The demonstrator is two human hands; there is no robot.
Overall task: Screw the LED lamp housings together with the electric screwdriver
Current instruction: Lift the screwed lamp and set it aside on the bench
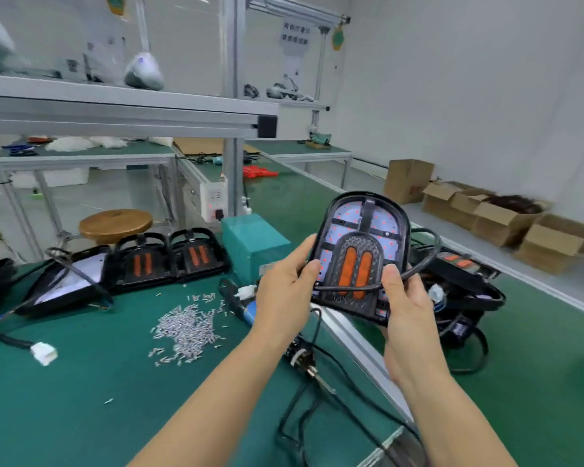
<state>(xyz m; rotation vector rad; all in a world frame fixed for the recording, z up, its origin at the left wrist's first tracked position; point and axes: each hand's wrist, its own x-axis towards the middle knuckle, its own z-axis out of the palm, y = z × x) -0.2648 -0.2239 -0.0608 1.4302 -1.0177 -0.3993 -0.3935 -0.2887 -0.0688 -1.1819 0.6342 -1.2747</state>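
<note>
black lamp housing (359, 254) sits right of frame centre, my left hand (285, 291) and right hand (407, 310) curled on its lower edges; i'd free the cable (415, 267), then lay it near the screws (186, 326).

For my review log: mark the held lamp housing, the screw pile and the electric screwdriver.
lamp housing (355, 264), head view, orange reflector
screw pile (186, 328), head view, middle of heap
electric screwdriver (250, 311), head view, blue body

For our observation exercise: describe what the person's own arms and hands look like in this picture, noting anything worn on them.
The left hand and right hand are bare, without gloves. Both forearms are uncovered as far as the frame shows; no sleeve, watch, ring or wrist strap is visible.
</note>
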